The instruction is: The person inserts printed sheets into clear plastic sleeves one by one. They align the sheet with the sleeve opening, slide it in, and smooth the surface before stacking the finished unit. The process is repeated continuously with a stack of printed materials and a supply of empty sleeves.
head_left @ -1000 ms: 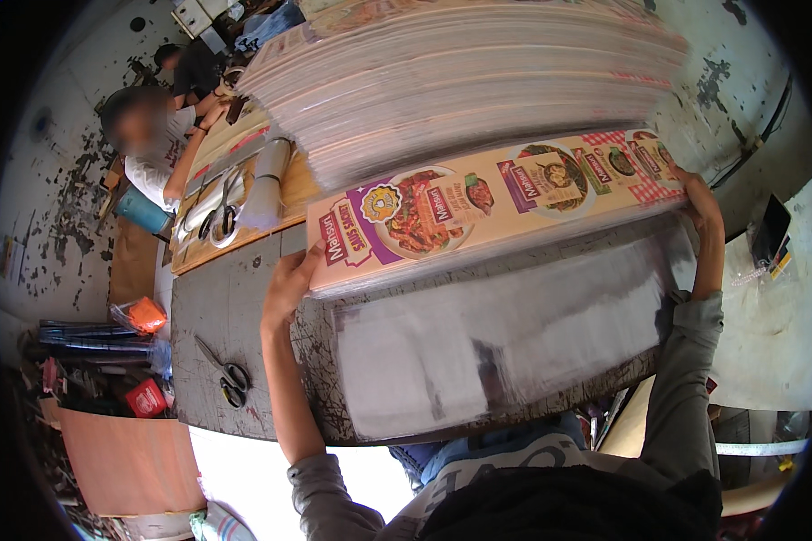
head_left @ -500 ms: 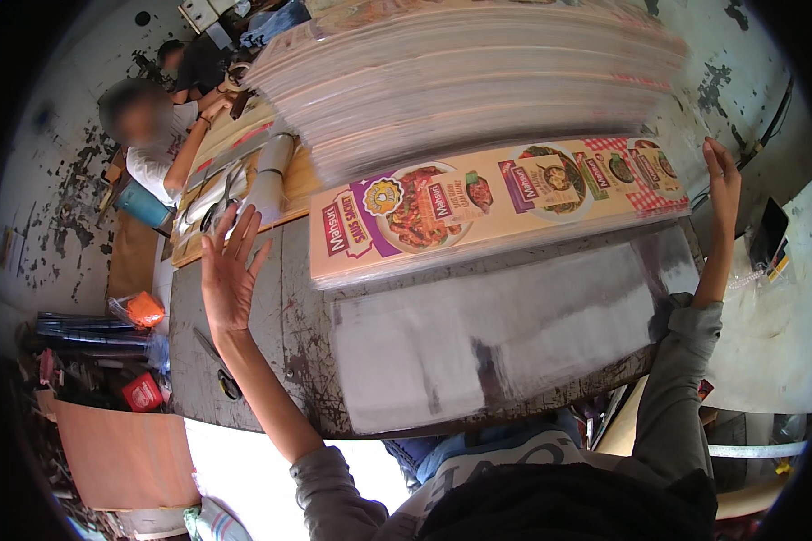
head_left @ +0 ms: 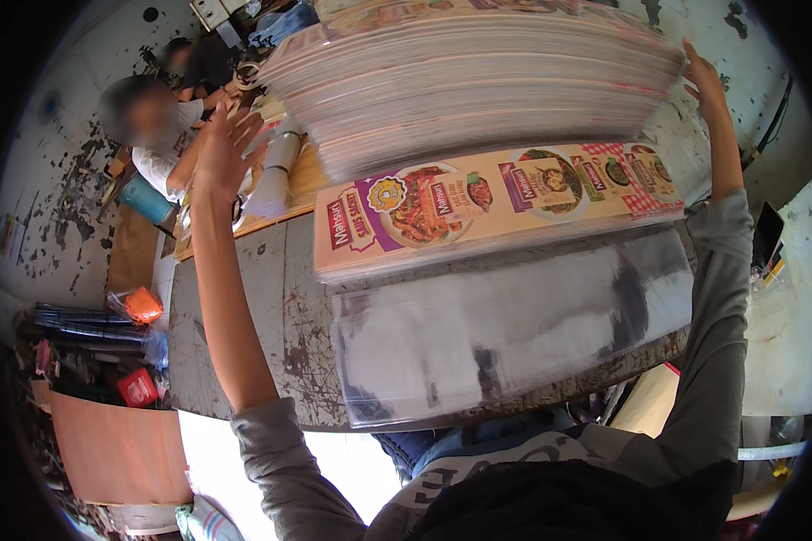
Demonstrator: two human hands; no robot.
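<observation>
My left hand (head_left: 224, 158) is raised past the table's left side, fingers spread, with nothing in it. At the far right, my right hand (head_left: 705, 83) reaches up beside the right end of a tall stack (head_left: 487, 77) of plastic-wrapped printed sheets. Its fingers are stretched out; whether they touch the stack I cannot tell. Between my arms lies a lower pile of long printed food-picture sheets (head_left: 478, 212) in orange, purple and red check. Nearer me is a pile of clear plastic sleeves (head_left: 514, 325), lying flat and shiny.
The worn grey table (head_left: 253, 334) carries the piles. Beyond its left side a wooden board (head_left: 302, 185) holds a clear plastic roll (head_left: 275, 171). A co-worker (head_left: 158, 153) sits there, another person behind. An orange bundle (head_left: 143, 305) and a red container (head_left: 138, 388) are at lower left.
Both my hands have moved away from me and upward, the right one to the tall stack's end. My left forearm now covers the scissors on the table. The printed pile has barely moved.
</observation>
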